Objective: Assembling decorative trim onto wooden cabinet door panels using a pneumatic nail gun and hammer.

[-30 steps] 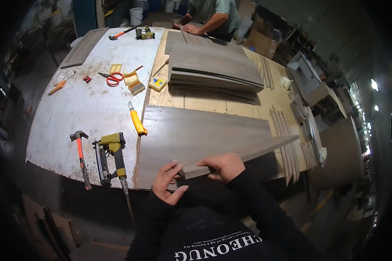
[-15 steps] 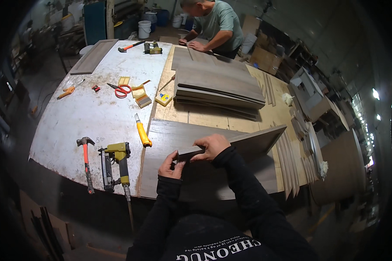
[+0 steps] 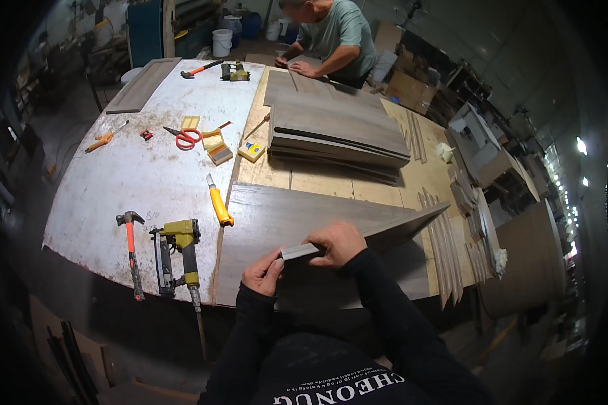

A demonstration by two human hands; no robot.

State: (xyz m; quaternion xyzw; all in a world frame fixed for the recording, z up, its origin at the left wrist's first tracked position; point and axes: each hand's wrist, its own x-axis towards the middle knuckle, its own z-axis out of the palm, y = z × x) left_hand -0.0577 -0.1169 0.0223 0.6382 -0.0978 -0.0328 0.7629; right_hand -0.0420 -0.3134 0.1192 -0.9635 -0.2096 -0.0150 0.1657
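Observation:
My left hand [image 3: 263, 273] and my right hand [image 3: 338, 241] both grip the near end of a long grey-brown wood panel [image 3: 392, 229], which is tilted up on edge and runs away to the right. It stands over a wide flat panel of the same colour [image 3: 284, 216] lying on the workbench [image 3: 135, 182]. My left thumb presses the panel's end face; my right fingers curl over its top edge. Both sleeves are black.
A yellow nail gun [image 3: 179, 253], a red-handled hammer [image 3: 132, 246] and a yellow-handled knife [image 3: 219, 202] lie left of the panel. Red scissors [image 3: 184, 137] and small blocks sit farther back. A stack of panels [image 3: 338, 128] lies beyond; another person [image 3: 331, 37] leans over the far end.
I have lifted the panel's near end higher and tilted it further on edge; my hands moved up and closer together. The view shifted so the person at the far end shows more.

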